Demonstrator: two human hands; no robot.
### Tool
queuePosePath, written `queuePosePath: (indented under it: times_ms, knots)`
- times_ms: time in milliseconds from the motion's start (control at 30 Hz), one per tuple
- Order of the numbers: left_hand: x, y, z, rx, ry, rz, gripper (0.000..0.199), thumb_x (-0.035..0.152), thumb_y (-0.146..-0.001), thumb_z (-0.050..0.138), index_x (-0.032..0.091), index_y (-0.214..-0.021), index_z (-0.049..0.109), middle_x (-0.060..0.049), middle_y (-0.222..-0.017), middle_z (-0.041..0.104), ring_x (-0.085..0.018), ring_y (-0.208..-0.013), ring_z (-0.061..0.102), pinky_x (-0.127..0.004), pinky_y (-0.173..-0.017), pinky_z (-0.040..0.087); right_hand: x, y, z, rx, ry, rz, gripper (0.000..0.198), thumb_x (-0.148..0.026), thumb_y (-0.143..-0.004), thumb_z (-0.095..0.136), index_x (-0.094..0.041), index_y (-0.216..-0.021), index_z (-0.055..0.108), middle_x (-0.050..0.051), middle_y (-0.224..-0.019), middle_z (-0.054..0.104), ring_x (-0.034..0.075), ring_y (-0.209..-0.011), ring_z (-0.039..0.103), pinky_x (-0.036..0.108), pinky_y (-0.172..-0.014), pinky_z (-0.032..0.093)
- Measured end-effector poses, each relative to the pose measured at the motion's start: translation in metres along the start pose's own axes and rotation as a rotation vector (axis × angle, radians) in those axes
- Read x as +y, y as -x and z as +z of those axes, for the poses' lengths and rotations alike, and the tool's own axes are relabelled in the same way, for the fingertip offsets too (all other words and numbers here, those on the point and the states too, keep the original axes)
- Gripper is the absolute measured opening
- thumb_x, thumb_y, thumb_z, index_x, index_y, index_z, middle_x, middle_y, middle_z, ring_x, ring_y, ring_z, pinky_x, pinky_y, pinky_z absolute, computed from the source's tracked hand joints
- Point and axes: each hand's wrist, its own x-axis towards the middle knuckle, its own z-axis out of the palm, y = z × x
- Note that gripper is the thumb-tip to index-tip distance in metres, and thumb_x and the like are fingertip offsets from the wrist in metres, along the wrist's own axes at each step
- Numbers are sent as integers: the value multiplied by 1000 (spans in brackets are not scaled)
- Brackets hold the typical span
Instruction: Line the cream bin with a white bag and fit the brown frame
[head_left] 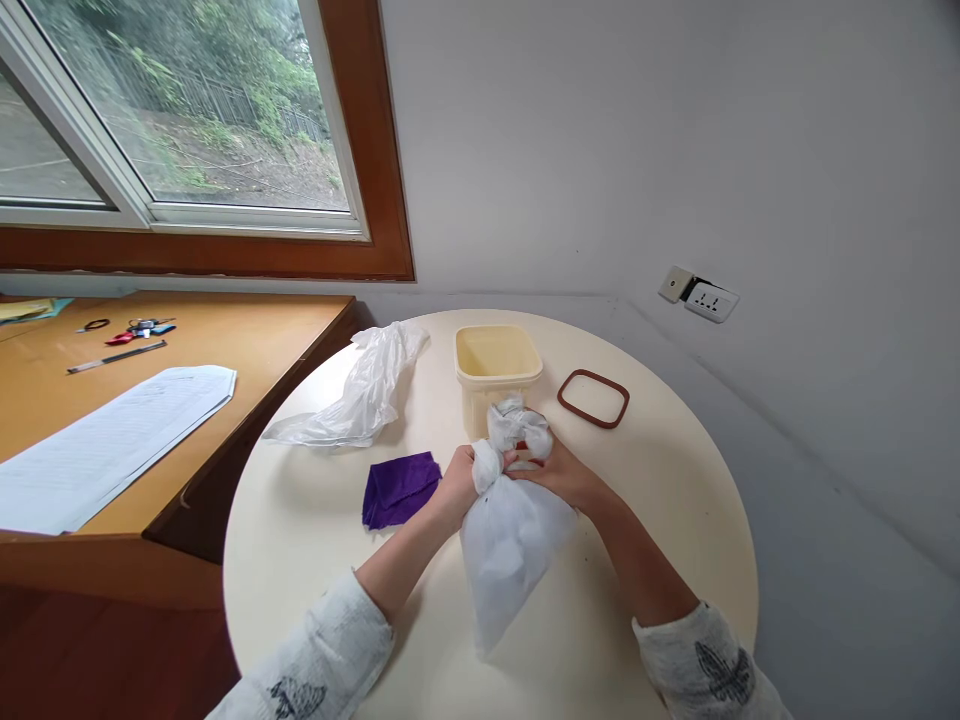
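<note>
A white plastic bag (514,545) hangs between my hands over the near middle of the round table, its neck twisted and bunched at the top. My left hand (459,480) is closed on the left side of that gathered neck. From the right, my right hand (559,468) grips the neck, its fingers partly hidden by the folds. Just behind the bag stands a cream plastic bin (499,378) without a cover. Left of my left hand lies a folded purple cloth (402,489). What the bag contains, if anything, cannot be seen.
A crumpled clear plastic bag (367,385) lies at the table's back left. A brown rectangular ring (593,398) rests right of the bin. The wooden desk (277,340) at left holds papers (127,440), a pen (116,357) and keys (146,328). A wall socket (711,300) is at right.
</note>
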Motion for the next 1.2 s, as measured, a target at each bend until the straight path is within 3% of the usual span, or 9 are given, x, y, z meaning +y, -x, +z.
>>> queuePosePath:
  times_ms: [100, 300, 400, 533, 600, 667, 900, 1000, 1200]
  knots:
    - [-2, 0, -1, 10, 8, -14, 32, 35, -61, 72, 11, -83, 67, -6, -64, 67, -20, -63, 61, -27, -58, 45, 7, -2, 1, -34, 81, 113, 42, -31, -67, 68, -24, -107, 57, 7, -101, 62, 21, -87, 61, 35, -70, 50]
    - [-2, -1, -2, -11, -4, -24, 27, 31, -60, 72, 11, -79, 67, -3, -62, 65, -16, -57, 57, -24, -54, 42, -7, 4, -7, -101, 103, 145, 37, -38, -67, 67, -22, -100, 61, 7, -103, 63, 23, -92, 60, 37, -76, 49]
    - [-1, -2, -2, 16, -31, -38, 26, 31, -62, 70, 11, -79, 65, -3, -63, 64, -15, -56, 56, -24, -54, 41, -19, 7, -17, -13, -33, -50, 45, -35, -66, 68, -23, -107, 54, 6, -109, 60, 21, -100, 57, 36, -81, 48]
    - [-2, -3, -2, 57, -114, -24, 24, 32, -63, 67, 12, -75, 64, -1, -59, 60, -13, -53, 52, -23, -50, 38, -26, 8, -20, 392, -149, -275, 27, -34, -76, 58, -23, -99, 51, 3, -93, 60, 16, -87, 57, 31, -76, 47]
    - [-4, -4, -2, 44, -139, 1, 23, 32, -63, 65, 12, -74, 63, -1, -59, 60, -14, -54, 52, -23, -49, 37, -24, 9, -13, 546, -41, -366, 13, -33, -78, 53, -21, -83, 52, 1, -77, 55, 14, -73, 54, 29, -68, 45]
    - [-4, -4, -2, 28, -162, 35, 21, 31, -64, 64, 12, -72, 63, -1, -61, 60, -14, -57, 53, -23, -51, 37, -23, 12, -2, 595, 137, -465, 11, -31, -78, 52, -21, -74, 49, 0, -69, 51, 13, -65, 49, 28, -63, 43]
    - [-7, -6, -4, 66, -344, 196, 10, 21, -63, 60, 14, -70, 58, -1, -71, 61, -16, -69, 54, -24, -62, 42, -27, 22, 24, 699, 663, -801, 10, -24, -72, 60, -23, -74, 49, 3, -77, 54, 18, -76, 51, 33, -70, 42]
    - [-9, -6, -6, 107, -403, 223, 5, 15, -62, 57, 14, -66, 53, 0, -68, 57, -15, -68, 52, -24, -60, 40, -31, 22, 27, 601, 834, -765, 13, -24, -77, 55, -22, -65, 50, 1, -68, 55, 16, -69, 49, 32, -70, 38]
    - [-10, -5, -10, 99, -490, 311, 7, 13, -65, 54, 16, -62, 49, 1, -68, 49, -12, -64, 47, -23, -59, 38, -36, 19, 35, 391, 1032, -508, 27, -36, -85, 47, -20, -64, 51, 1, -63, 55, 15, -68, 47, 32, -70, 30]
